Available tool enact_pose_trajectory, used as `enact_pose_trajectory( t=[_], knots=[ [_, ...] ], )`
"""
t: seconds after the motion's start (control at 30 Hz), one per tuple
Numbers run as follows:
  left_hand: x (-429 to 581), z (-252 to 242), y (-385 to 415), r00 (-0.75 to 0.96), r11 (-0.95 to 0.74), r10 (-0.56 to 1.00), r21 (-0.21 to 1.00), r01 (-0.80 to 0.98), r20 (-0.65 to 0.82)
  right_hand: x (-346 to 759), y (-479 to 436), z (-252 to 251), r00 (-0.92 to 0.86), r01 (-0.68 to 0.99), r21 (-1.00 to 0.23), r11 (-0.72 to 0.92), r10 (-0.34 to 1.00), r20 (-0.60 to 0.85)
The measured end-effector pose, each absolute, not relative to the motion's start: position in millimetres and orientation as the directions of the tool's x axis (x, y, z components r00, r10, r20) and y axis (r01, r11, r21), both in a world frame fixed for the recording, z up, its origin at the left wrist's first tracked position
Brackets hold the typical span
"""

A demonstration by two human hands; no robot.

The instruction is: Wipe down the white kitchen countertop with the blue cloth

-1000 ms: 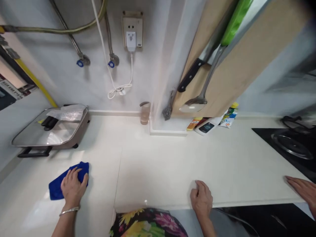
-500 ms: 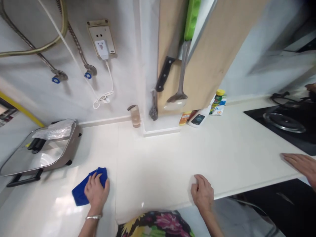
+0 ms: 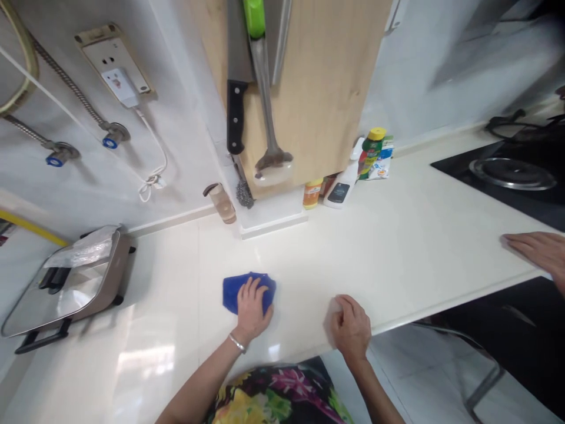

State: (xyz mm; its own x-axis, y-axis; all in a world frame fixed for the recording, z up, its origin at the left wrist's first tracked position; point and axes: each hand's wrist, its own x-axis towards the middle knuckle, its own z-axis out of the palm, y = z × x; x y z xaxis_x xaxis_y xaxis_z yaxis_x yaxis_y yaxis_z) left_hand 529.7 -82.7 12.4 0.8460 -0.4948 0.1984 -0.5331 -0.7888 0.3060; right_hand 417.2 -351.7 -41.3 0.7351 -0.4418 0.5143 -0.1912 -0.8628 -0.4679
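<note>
My left hand [image 3: 252,307], with a silver bangle at the wrist, presses a folded blue cloth [image 3: 230,292] onto the white countertop [image 3: 304,265]. Its fingers are bent over the cloth, which sticks out to the left and above them. Farther right, near the counter's front edge, my right hand [image 3: 352,330] rests on the surface with its fingers curled in. Nothing shows in it.
At the far right lies another person's hand [image 3: 536,250], near a black cooktop [image 3: 525,194]. An electric pan [image 3: 110,265] stands left. Along the wall are a water cup [image 3: 223,206], a spray bottle [image 3: 342,188] and an orange-labelled container [image 3: 312,194]. A cutting board [image 3: 322,94] hangs above.
My left hand has slid the blue cloth rightward along the counter, closer to my right hand. My right hand stays curled at the edge. The camera view has tilted and shifted.
</note>
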Motion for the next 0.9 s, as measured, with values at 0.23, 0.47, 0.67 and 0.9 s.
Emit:
enact_pose_trajectory(
  t=[0.23, 0.47, 0.67, 0.9],
  knots=[
    [520.4, 13.4, -174.8, 0.630, -0.543, -0.769, 0.413, -0.731, 0.104, 418.8, -349.5, -38.7, 0.714, -0.157, -0.531, -0.832, -0.468, 0.521],
    [516.9, 12.1, -220.7, 0.453, -0.347, -0.883, 0.482, -0.805, 0.121, 418.4, -351.5, -40.3, 0.738, -0.160, -0.543, -0.825, -0.465, 0.489],
    [513.6, 31.7, -198.2, 0.532, -0.398, -0.834, 0.507, -0.764, 0.147, 415.2, -358.3, -23.8, 0.772, -0.081, -0.620, -0.780, -0.443, 0.455],
    [474.6, 32.9, -76.3, 0.953, -0.867, -0.192, 0.415, -0.277, 0.236, 461.7, -335.1, 23.4, 0.948, 0.128, -0.475, -0.870, -0.033, 0.316]
  ],
)
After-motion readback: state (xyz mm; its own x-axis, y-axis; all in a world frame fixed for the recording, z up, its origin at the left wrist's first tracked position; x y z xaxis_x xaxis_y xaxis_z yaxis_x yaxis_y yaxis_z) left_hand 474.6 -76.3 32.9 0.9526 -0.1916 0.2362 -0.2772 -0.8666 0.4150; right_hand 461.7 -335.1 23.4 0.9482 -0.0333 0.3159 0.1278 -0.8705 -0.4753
